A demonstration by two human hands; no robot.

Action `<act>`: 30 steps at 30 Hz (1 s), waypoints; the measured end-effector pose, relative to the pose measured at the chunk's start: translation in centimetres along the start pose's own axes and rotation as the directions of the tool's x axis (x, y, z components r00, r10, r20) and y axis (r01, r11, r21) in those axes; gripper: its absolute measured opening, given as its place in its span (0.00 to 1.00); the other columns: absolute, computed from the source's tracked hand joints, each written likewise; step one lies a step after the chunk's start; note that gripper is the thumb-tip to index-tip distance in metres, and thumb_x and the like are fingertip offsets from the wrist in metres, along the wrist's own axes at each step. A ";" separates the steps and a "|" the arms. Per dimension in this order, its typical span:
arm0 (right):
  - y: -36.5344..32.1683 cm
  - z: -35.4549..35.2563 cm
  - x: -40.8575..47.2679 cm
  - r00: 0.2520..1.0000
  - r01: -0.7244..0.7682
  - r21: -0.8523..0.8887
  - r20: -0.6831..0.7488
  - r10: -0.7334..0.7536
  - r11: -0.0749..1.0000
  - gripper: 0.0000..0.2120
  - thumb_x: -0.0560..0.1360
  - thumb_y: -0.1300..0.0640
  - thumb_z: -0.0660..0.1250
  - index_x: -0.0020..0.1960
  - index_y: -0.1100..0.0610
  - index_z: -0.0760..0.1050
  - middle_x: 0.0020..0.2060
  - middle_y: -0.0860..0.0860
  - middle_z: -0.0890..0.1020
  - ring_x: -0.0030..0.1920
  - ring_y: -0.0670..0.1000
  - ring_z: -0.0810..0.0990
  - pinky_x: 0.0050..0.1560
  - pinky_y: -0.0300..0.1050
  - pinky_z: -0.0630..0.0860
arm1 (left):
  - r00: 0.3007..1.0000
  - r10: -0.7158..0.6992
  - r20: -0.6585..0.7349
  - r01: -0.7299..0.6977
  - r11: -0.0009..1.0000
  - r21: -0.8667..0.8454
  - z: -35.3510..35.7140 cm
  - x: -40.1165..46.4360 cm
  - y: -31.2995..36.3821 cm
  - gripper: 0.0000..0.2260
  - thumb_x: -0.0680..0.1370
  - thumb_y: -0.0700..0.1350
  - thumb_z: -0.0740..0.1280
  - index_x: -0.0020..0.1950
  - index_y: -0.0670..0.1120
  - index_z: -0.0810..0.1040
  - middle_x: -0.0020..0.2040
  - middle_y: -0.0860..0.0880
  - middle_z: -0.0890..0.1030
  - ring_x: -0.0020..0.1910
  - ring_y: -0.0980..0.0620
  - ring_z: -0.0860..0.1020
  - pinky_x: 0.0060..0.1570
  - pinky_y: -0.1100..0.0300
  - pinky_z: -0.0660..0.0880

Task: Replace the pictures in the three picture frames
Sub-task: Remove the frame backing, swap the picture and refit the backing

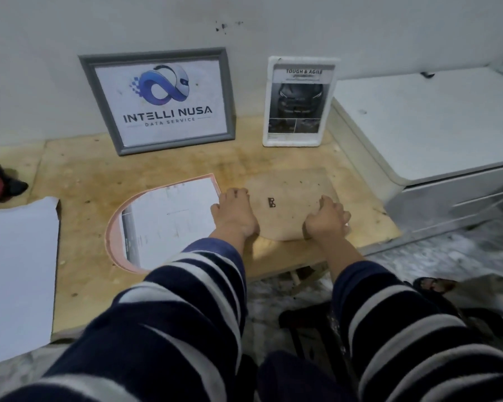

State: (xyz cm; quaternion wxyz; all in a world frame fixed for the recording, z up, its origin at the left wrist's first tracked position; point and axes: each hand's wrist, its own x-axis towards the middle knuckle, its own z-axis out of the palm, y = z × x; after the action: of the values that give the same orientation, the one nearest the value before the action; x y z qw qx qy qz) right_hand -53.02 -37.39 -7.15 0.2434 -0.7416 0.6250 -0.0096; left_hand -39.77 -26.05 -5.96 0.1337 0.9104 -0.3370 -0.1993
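Two picture frames lean on the wall at the table's (79, 169) rear: logo frame (157, 101) left, car-picture frame (299, 101) right. Before them: arched frame (114, 230) holding a printed sheet (169, 219); backing board (288, 198) right of it (touching). Printer (433, 126) far right.

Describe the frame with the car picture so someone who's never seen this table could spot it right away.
Start at the wooden table pushed against the pale wall. Two frames stand at its back edge, leaning on the wall; the white frame is the right-hand one, beside the white cabinet. Unlike the wider grey frame with the blue logo, it is upright, white-bordered and shows a dark car under the words TOUGH & AGILE.
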 end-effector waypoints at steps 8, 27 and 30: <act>2.1 -1.3 1.9 0.984 -0.175 -0.006 0.020 0.176 0.984 0.30 0.74 0.58 0.64 0.73 0.51 0.57 0.69 0.56 0.63 0.67 0.59 0.61 0.66 0.54 0.62 | 0.989 -0.118 0.091 0.112 0.992 0.065 1.9 1.3 1.4 0.39 0.66 0.46 0.74 0.72 0.46 0.58 0.68 0.44 0.65 0.69 0.42 0.62 0.65 0.47 0.60; 2.8 -3.2 2.7 0.960 -0.267 0.606 0.096 0.264 0.749 0.21 0.78 0.67 0.49 0.68 0.56 0.65 0.55 0.54 0.72 0.45 0.52 0.72 0.47 0.48 0.70 | 0.991 -0.096 0.090 0.099 0.995 -0.031 1.5 0.8 1.0 0.49 0.67 0.47 0.77 0.77 0.45 0.48 0.71 0.44 0.63 0.71 0.42 0.59 0.65 0.47 0.59; 2.5 -3.7 2.0 0.966 -0.240 0.674 0.097 0.238 0.699 0.18 0.79 0.67 0.48 0.66 0.56 0.65 0.54 0.54 0.72 0.40 0.47 0.69 0.44 0.45 0.68 | 0.994 -0.095 0.044 0.101 0.985 -0.141 0.8 0.3 0.9 0.50 0.65 0.43 0.77 0.77 0.45 0.47 0.70 0.44 0.62 0.69 0.42 0.60 0.64 0.48 0.62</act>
State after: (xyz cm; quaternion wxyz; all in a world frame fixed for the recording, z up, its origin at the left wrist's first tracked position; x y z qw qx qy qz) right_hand -56.05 -40.78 -5.41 0.4977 -0.5133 0.6685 -0.2050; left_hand -40.42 -27.00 -6.44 0.1823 0.9101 -0.2791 -0.2461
